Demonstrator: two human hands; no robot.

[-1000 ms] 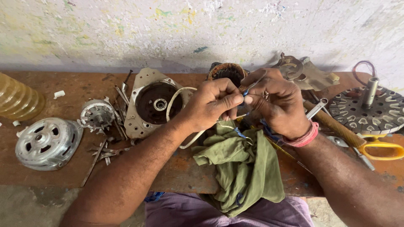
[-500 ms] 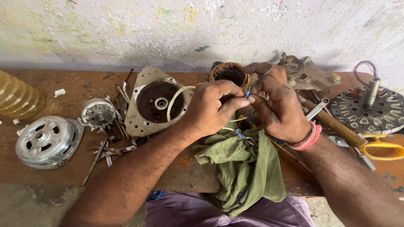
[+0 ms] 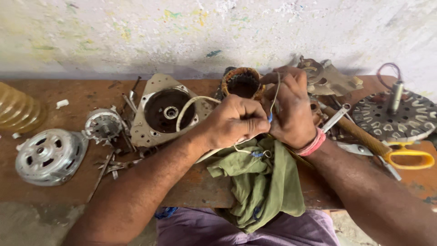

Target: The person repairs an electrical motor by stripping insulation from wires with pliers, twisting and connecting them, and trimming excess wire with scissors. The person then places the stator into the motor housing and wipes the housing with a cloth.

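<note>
My left hand point(image 3: 236, 122) is closed in a fist on thin wires with a blue end, just in front of a round stator with copper windings point(image 3: 240, 83). My right hand point(image 3: 291, 107), with a pink band at the wrist, pinches the same wires and holds a thin pale strand upward. Both hands touch each other over a crumpled green cloth point(image 3: 259, 182) that hangs off the wooden bench's point(image 3: 68, 187) front edge. A cream sleeved cable point(image 3: 191, 107) loops from under my left hand toward an open motor housing point(image 3: 166, 111).
A silver motor end cover point(image 3: 48, 156) and a small rotor point(image 3: 104, 125) lie at left among loose bolts point(image 3: 107, 166). An amber plastic bottle point(image 3: 18, 109) is far left. At right: a slotted round plate point(image 3: 396, 116), yellow-handled scissors point(image 3: 400, 157), a wooden-handled tool point(image 3: 355, 132).
Both hands have moved up and back toward the stator, staying together on the wires. The right hand now lifts a thin strand higher.
</note>
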